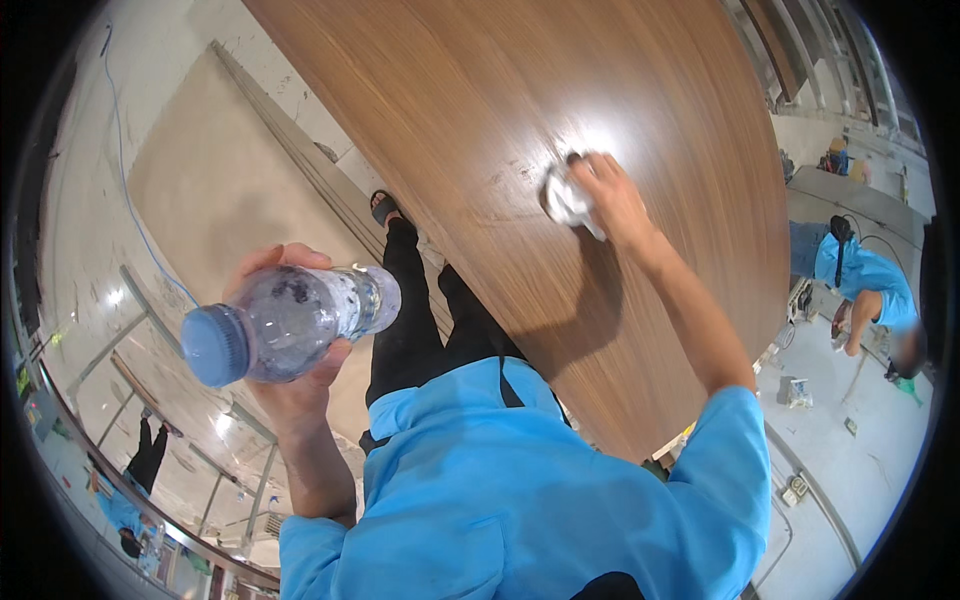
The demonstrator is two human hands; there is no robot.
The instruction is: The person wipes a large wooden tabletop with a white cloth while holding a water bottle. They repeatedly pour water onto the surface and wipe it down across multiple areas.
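- Head view: the left grip [300,398] is curled round a clear plastic bottle [300,315], fingers along its upper side and thumb along its lower side
- The bottle lies across the palm, held by its middle, its blue cap [213,345] sticking out past the grip to the lower left and its base to the right
- It is in the air, left of the wood-grain surface [480,110] and apart from it, in front of a black trouser leg [400,320]
- The right grip [610,200] is closed in on a crumpled white cloth [570,205], with the fingers bent over its right side
- The cloth rests against the surface, under the fingers and bulging out to their left; whether it is fabric or paper, I cannot tell
- Faint smeared marks [520,175] show on the surface just left of the cloth, and a bright glare beside the right grip
- A large beige panel [220,170] is at the left, and a co-worker [870,265] in a blue shirt is well apart at the right
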